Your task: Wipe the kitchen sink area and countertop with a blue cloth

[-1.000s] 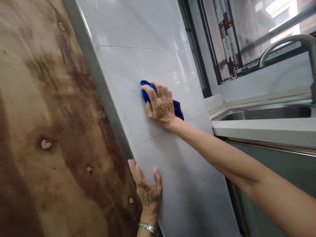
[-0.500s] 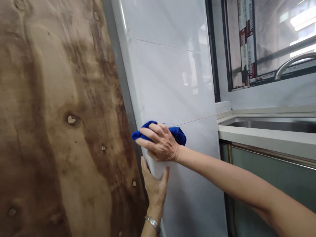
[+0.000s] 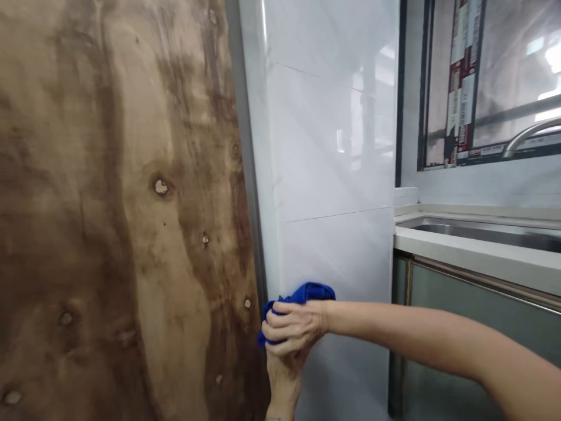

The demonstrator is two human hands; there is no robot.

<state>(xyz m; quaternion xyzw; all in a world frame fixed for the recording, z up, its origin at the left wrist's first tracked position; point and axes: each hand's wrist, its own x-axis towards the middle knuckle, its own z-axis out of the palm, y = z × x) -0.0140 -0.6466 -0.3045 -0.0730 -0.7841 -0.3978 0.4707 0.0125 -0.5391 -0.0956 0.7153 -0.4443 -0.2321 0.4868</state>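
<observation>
My right hand (image 3: 295, 327) is closed over a bunched blue cloth (image 3: 313, 291) and presses it against the lower part of a glossy white tiled wall (image 3: 337, 251), by its rounded left edge. Parts of the cloth stick out above the wrist and past the fingertips. Just beneath it, my left hand (image 3: 283, 374) reaches up at that same edge. Its fingers are hidden behind the right hand and the cloth, so I cannot see whether they touch either one.
A knotty plywood panel (image 3: 184, 263) stands close on the left, with a grey strip (image 3: 249, 158) between it and the tiles. On the right are a pale countertop (image 3: 460, 250), a steel sink (image 3: 473, 231), a curved faucet (image 3: 526, 137), a green-grey cabinet (image 3: 460, 327) and a dark-framed window (image 3: 517, 76).
My right hand has slid the cloth down along the wall's edge and now covers my left hand's fingers, which showed spread before. The whole view has shifted, moving the scene rightward.
</observation>
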